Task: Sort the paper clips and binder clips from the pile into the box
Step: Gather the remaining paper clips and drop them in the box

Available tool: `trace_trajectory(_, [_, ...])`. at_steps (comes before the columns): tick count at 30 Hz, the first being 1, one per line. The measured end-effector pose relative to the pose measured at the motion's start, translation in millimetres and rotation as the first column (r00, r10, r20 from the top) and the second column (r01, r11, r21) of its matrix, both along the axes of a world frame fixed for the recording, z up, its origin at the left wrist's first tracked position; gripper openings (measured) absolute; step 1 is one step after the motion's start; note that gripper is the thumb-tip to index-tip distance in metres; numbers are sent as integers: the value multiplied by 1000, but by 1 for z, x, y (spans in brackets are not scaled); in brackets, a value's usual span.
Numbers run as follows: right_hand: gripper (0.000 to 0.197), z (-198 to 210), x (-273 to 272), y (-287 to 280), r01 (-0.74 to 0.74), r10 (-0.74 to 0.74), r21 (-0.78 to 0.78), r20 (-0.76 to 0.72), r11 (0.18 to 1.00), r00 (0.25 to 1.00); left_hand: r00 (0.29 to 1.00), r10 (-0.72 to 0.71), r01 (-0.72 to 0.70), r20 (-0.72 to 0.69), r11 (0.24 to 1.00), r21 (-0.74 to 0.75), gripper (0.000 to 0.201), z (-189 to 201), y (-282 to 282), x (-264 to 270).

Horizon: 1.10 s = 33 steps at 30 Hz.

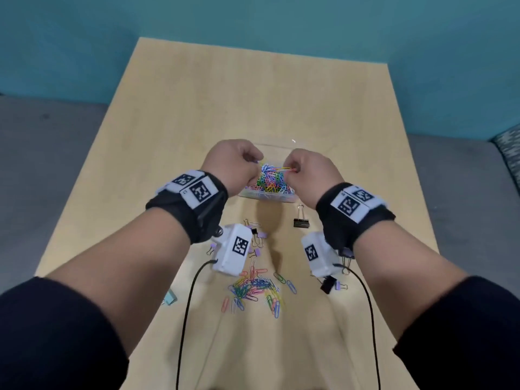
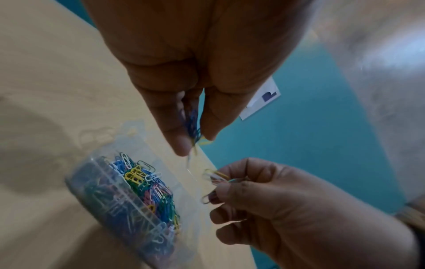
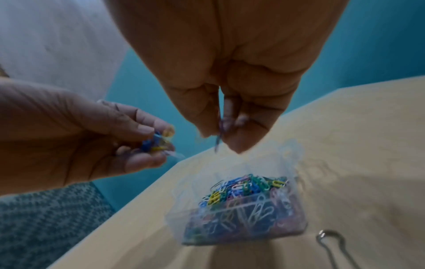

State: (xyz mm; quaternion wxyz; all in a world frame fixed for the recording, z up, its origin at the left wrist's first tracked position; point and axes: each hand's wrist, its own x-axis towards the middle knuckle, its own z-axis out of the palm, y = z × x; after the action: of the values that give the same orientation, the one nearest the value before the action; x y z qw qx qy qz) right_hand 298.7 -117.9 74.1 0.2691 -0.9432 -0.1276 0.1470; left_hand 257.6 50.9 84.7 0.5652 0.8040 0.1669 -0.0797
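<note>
Head view: nearest, on the pale wood-grain desk [image 1: 174, 114], a loose pile of paper clips [image 1: 254, 288] is lying in a tangle of thin bent wire loops coated pink, blue, yellow and green. A mint-green binder clip [image 1: 170, 296] is sitting near the left edge. Just beyond the pile, small lilac binder clips [image 1: 260, 237] with wire handles are lying scattered beside the white wrist camera blocks, and a further cluster [image 1: 333, 285] of black and lilac ones is lying at the right. A larger black binder clip [image 1: 301, 219], wedge-shaped with silver loop handles, is standing just near the box.

Farther on, the clear plastic box [image 1: 267, 195] is resting on the desk, its thin walls see-through and its inside heaped with glossy coloured paper clips. Both hands are hovering over it, near each other but apart. The left hand [image 1: 235, 163] is pinching a bunch of blue and yellow paper clips [image 2: 194, 127] between thumb and fingertips, the wires dangling downwards. The right hand [image 1: 306, 173] is curling its fingers round a few more clips [image 2: 216, 177], yellow, white and purple loops poking out of the grip; the right wrist view is blurred, yet a purple wire is showing between its thumb and fingertips.

Beyond the desk, a grey floor and a matte teal wall are closing the scene.
</note>
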Motion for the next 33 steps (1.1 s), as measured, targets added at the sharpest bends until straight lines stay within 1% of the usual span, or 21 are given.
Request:
trace_trajectory(1, [23, 1, 4, 1, -15, 14, -62, -7, 998, 1000, 998, -53, 54, -16, 995, 87, 21, -1, 0, 4])
trace_trajectory(3, [39, 3, 1, -4, -20, 21, -127, 6, 992, 1000, 989, -134, 146, -61, 938, 313, 34, -5, 6, -2])
trace_trajectory(4, [40, 4, -7, -9, -15, 18, -119, 25, 993, 1000, 987, -148, 162, -66, 907, 389, 37, -7, 11, -11])
trace_trajectory(5, [38, 3, -20, -15, -19, 22, -99, 35, 995, 999, 986, -151, 165, -66, 889, 428, 38, -9, 14, -24])
trace_trajectory(6, [37, 0, -38, -21, -42, 45, -84, 29, 996, 999, 986, -155, 167, -63, 877, 450, 38, -12, 17, -41])
trace_trajectory(8, [37, -9, -82, -33, -160, 155, -106, -51, 981, 987, 976, -206, 211, -64, 848, 487, 36, -23, 17, -84])
trace_trajectory(10, [38, -19, -130, -45, -316, 293, -145, -160, 938, 943, 950, -306, 294, -62, 811, 506, 35, -38, 11, -133])
trace_trajectory(12, [47, -33, -170, -54, -394, 357, -155, -224, 906, 907, 912, -396, 391, -109, 756, 525, 41, -56, 2, -177])
trace_trajectory(13, [53, -40, -188, -57, -410, 367, -166, -237, 897, 899, 889, -434, 442, -149, 722, 533, 45, -63, -2, -194])
trace_trajectory(15, [61, -54, -213, -58, -478, 434, -246, -213, 843, 875, 823, -529, 534, -206, 599, 596, 54, -77, -10, -217])
trace_trajectory(16, [64, -58, -221, -56, -512, 470, -274, -208, 814, 858, 796, -566, 554, -214, 540, 634, 57, -80, -13, -223])
trace_trajectory(17, [66, -61, -225, -54, -524, 495, -283, -172, 803, 852, 784, -586, 550, -205, 503, 666, 58, -83, -15, -226])
trace_trajectory(18, [65, -63, -225, -52, -516, 498, -268, -138, 814, 856, 789, -588, 528, -179, 500, 686, 57, -86, -16, -227])
trace_trajectory(21, [63, -58, -207, -39, -504, 505, -243, -63, 829, 861, 812, -571, 475, -119, 529, 703, 53, -87, -17, -219])
trace_trajectory(23, [64, -61, -194, -29, -530, 551, -290, -12, 796, 834, 820, -564, 451, -97, 532, 717, 55, -88, -19, -210])
trace_trajectory(26, [65, -73, -189, -18, -575, 591, -305, -47, 759, 806, 829, -551, 435, -92, 534, 725, 54, -88, -19, -204])
trace_trajectory(28, [64, -74, -196, -19, -591, 602, -305, -67, 747, 795, 820, -560, 462, -120, 523, 716, 52, -89, -18, -207])
trace_trajectory(29, [63, -73, -199, -21, -587, 598, -293, -60, 755, 799, 815, -563, 476, -136, 517, 711, 51, -91, -18, -208])
trace_trajectory(30, [62, -72, -203, -25, -570, 580, -275, -53, 774, 813, 811, -566, 485, -149, 506, 713, 51, -93, -19, -208])
trace_trajectory(32, [67, -71, -206, -31, -512, 522, -253, -30, 821, 852, 792, -580, 510, -190, 457, 729, 52, -97, -21, -208])
trace_trajectory(33, [70, -72, -206, -34, -490, 501, -265, -29, 831, 865, 779, -591, 523, -209, 430, 736, 55, -101, -22, -209])
